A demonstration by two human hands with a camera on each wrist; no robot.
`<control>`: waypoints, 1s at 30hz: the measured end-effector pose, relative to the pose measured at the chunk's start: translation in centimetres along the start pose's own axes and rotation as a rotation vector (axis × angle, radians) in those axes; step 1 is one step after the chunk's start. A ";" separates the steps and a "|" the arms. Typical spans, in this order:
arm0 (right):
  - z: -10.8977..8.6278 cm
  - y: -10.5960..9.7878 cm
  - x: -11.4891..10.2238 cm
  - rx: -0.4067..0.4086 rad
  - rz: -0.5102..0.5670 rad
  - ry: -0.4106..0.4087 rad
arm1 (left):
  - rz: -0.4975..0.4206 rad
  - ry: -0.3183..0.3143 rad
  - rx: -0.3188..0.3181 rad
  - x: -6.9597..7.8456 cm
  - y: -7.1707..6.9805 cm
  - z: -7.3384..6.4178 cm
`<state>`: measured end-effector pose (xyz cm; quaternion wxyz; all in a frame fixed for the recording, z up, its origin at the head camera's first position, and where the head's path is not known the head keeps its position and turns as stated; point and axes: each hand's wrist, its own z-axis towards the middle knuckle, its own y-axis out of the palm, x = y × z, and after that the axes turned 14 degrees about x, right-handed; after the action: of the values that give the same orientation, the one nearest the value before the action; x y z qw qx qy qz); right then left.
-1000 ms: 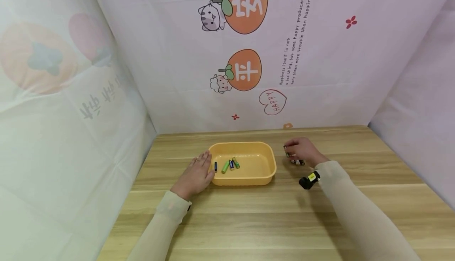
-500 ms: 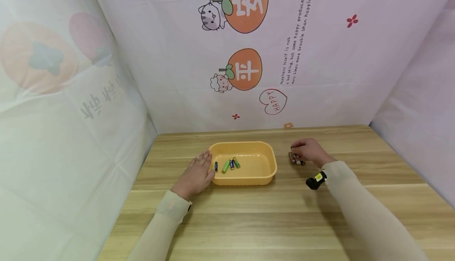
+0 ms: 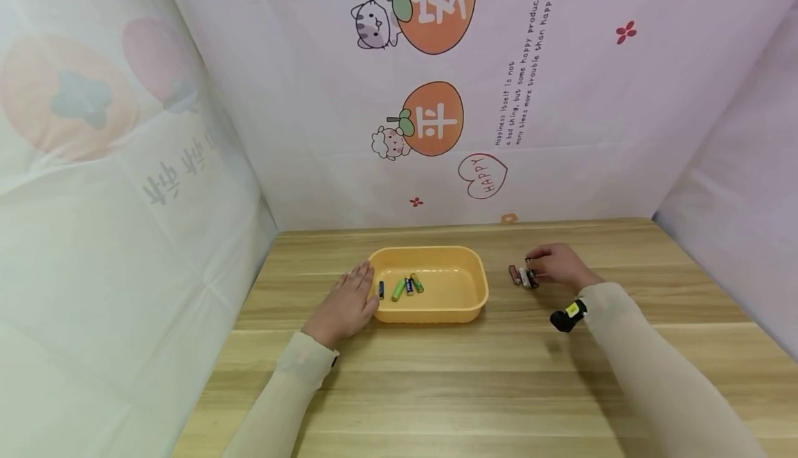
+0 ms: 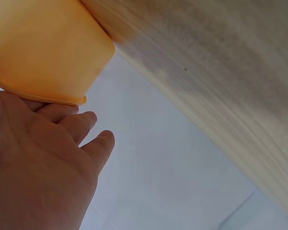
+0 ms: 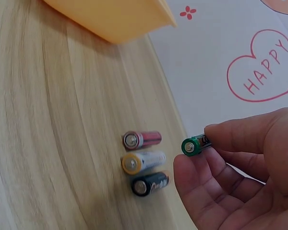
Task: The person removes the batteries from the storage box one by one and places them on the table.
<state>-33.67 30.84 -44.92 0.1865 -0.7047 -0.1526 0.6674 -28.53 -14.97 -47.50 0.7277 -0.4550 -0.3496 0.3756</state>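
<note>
With its fingers straight, my left hand (image 3: 341, 307) rests against the left rim of a yellow plastic basin (image 3: 430, 317); the left wrist view has the fingers under the basin's lip. Several batteries lie in the basin, among them a light green battery (image 3: 397, 290) and a dark blue battery (image 3: 382, 290). My right hand (image 3: 561, 265) pinches a green-ended battery (image 5: 194, 145) between thumb and fingers, above the table. Beside it three batteries lie in a row on the wood: a red battery (image 5: 143, 139), a white battery with a yellow end (image 5: 145, 162) and a black battery (image 5: 151, 183).
The wooden table (image 3: 424, 389) runs back to a printed white cloth (image 3: 324, 132) hung behind it. More white cloth hangs at the left and right sides. A black wrist camera (image 3: 567, 316) juts out under the right wrist.
My right hand has shifted right, away from the basin, still holding the battery, and more of the row on the table shows. The left hand stays at the basin's rim.
</note>
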 end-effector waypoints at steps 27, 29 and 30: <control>0.4 -1.3 2.3 0.024 -0.120 0.016 | 0.021 -0.014 -0.022 0.3 -0.2 0.2; 0.4 -1.3 2.4 0.023 -0.132 0.015 | 0.017 -0.014 -0.020 0.2 -0.2 0.3; 0.4 -1.3 2.4 0.023 -0.138 0.015 | 0.014 -0.015 -0.020 0.2 -0.2 0.3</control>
<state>-33.91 33.16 -46.46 0.2414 -0.6950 -0.1916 0.6496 -28.62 -14.77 -47.21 0.7179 -0.4620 -0.3553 0.3807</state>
